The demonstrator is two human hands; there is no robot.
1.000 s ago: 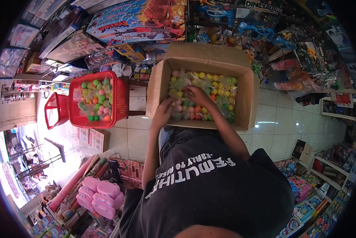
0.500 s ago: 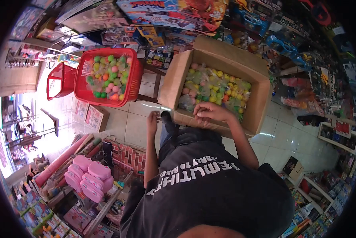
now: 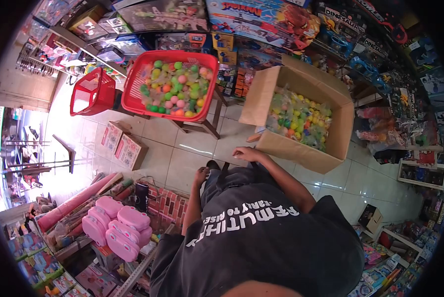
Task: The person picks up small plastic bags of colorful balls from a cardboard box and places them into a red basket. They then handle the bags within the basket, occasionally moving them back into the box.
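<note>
My left hand (image 3: 201, 175) hangs beside my left thigh with its fingers curled; whether it holds anything is hidden. Just in front of my waist is my right hand (image 3: 246, 154), fingers bent, near the lower left corner of the open cardboard box (image 3: 306, 146) and not touching the balls. Inside the box lie many small coloured balls (image 3: 301, 116) in clear plastic bags. A red basket (image 3: 127, 101) on a wooden stool (image 3: 209, 126) stands to the left and holds more bagged balls (image 3: 175, 89).
Another red basket (image 3: 99, 99) is at the far left. A small printed carton (image 3: 128, 151) stands on the tiled floor (image 3: 189, 148). Pink cases (image 3: 118, 225) are at the lower left. Boxed toys (image 3: 261, 22) line the shelves ahead.
Both hands have left the box and come back to my body. The view has turned, so the baskets and box appear further right.
</note>
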